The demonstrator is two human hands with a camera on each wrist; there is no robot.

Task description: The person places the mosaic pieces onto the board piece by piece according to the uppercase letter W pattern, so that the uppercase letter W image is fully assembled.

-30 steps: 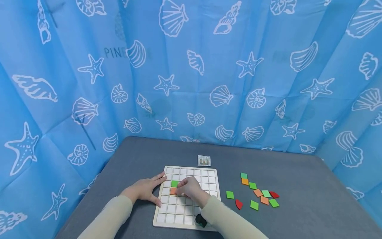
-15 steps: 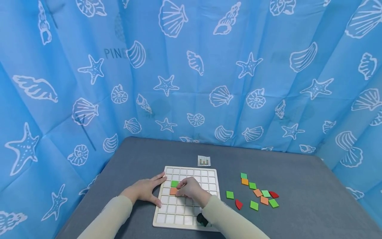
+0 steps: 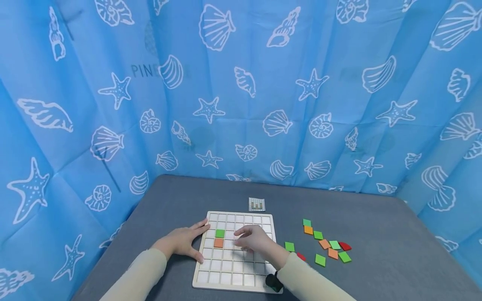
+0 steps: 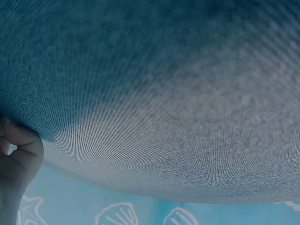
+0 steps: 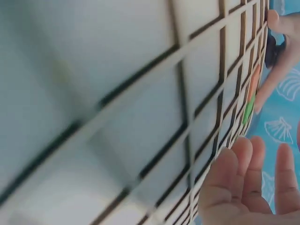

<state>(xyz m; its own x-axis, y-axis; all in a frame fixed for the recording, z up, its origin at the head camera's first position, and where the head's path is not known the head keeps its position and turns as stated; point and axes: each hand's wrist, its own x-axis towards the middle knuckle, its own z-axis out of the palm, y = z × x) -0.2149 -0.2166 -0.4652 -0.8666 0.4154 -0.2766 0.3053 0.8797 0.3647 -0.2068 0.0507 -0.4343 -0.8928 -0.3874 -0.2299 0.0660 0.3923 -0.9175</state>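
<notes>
A white gridded board [image 3: 214,277] with a pale rim lies on the grey table. Two square tiles sit in its cells towards the left: a green tile [image 3: 220,233], and right below it an orange tile [image 3: 219,243]. My left hand [image 3: 180,241] rests on the board's left edge, thumb and fingers spread. Over the middle of the board, to the right of the tiles, hovers my right hand [image 3: 256,240]. Nothing shows between its fingers [image 5: 255,164], which look loosely bent in the right wrist view. The left wrist view catches only part of the left hand [image 4: 21,154].
Several loose green and orange squares, such as a green tile [image 3: 320,260], and red quarter-round pieces [image 3: 344,246] lie right of the board. A small patterned card [image 3: 257,204] lies behind it. A blue shell-print curtain [image 3: 233,125] encloses the table.
My right hand has let go of the orange tile and moved right, away from it. The tile stays in its cell below the green one. My left hand has kept its place.
</notes>
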